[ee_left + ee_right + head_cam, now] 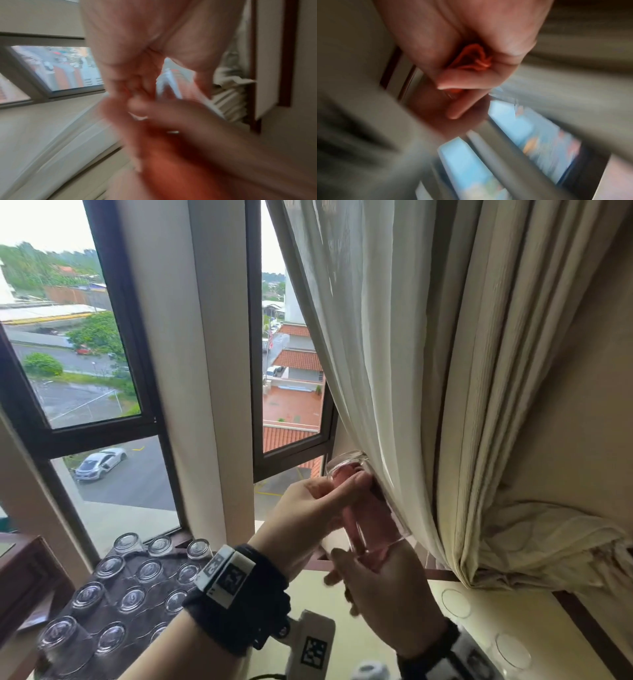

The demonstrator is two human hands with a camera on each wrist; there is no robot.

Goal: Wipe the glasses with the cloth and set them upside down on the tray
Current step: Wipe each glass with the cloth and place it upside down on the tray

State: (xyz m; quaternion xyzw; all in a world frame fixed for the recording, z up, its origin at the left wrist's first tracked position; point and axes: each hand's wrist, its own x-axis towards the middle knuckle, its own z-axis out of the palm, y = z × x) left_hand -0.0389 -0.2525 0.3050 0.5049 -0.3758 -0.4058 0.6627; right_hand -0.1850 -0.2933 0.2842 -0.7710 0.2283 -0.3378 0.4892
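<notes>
My left hand (337, 494) grips a clear glass (349, 462) raised in front of the curtain, base up and tilted, thumb across its side. A pink-red cloth (375, 522) fills the inside of the glass. From below, my right hand (383, 583) holds the cloth, with fingers at the glass's mouth. The left wrist view is blurred and shows the glass (169, 82) between my fingers and the cloth (171, 159) beneath. In the right wrist view, folds of the cloth (471, 60) sit bunched in my palm. A dark tray (118, 580) at lower left carries several glasses (149, 571) upside down.
Two more glasses (455, 602) stand mouth up on the cream table (322, 604) at lower right. A white sheer curtain (376, 371) and a bunched beige drape (534, 542) hang right behind the raised glass. Window panes (85, 392) lie beyond the tray.
</notes>
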